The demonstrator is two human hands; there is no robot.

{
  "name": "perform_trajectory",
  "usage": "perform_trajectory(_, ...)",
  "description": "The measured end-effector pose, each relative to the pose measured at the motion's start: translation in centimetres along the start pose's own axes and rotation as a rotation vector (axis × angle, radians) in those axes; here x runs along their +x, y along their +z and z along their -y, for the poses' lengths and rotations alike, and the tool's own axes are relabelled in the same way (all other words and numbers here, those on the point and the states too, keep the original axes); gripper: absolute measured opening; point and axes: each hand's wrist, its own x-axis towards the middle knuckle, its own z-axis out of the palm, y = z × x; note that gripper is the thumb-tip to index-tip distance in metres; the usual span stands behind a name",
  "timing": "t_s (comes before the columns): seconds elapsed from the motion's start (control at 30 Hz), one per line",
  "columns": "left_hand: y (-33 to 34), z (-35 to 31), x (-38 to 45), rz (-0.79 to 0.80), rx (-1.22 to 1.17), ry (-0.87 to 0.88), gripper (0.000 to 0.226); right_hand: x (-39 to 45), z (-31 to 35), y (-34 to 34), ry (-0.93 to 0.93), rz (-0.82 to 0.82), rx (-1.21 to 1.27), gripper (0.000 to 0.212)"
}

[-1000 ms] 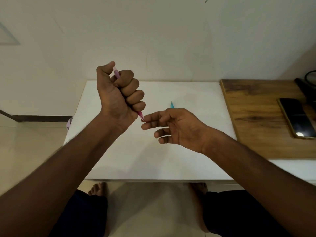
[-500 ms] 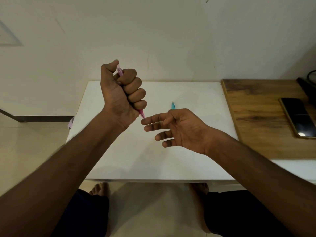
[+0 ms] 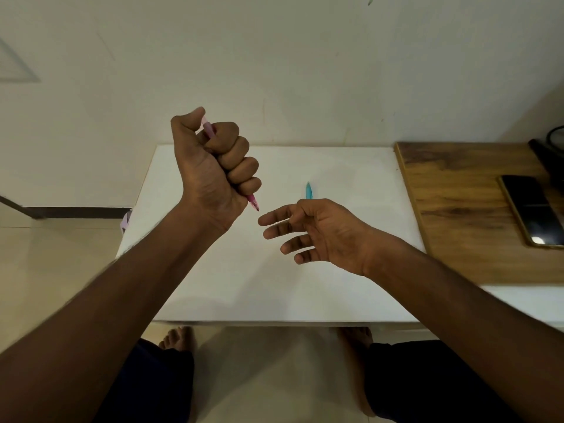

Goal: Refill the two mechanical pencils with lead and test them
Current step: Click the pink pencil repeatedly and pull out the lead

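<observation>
My left hand (image 3: 213,166) is a fist around a pink mechanical pencil (image 3: 253,204). Its thumb rests on the top end and the tip points down and right. My right hand (image 3: 317,233) hovers just right of the tip, fingers spread, palm turned left, with a small gap to the tip. A blue mechanical pencil (image 3: 309,190) lies on the white table (image 3: 213,285), partly hidden behind my right hand. No lead is visible.
A wooden desk (image 3: 457,215) adjoins the white table on the right, with a dark phone (image 3: 534,209) lying on it. A wall stands right behind both. My bare feet show below the table's front edge. A small lilac object (image 3: 125,219) peeks at the table's left edge.
My right hand has drifted right and down, away from the pencil tip it nearly touched, and its fingers have spread. The left fist has barely moved.
</observation>
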Motion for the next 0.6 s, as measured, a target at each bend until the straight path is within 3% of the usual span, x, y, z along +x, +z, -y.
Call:
perform_trajectory(0.17,0.1,0.0,-0.1,-0.017,0.027,0.051,0.05,0.1,-0.4,0.8,-0.024,-0.109,-0.123,0.029)
perform_trajectory(0.33,-0.3,0.1,-0.2,0.012,-0.013,0.046,0.051,0.5,-0.5,1.6,-0.085,-0.113,-0.135,0.014)
perform_trajectory(0.6,-0.5,-0.1,-0.3,0.016,-0.058,0.057,0.05,0.3,-0.5,1.5,-0.102,-0.111,-0.092,0.015)
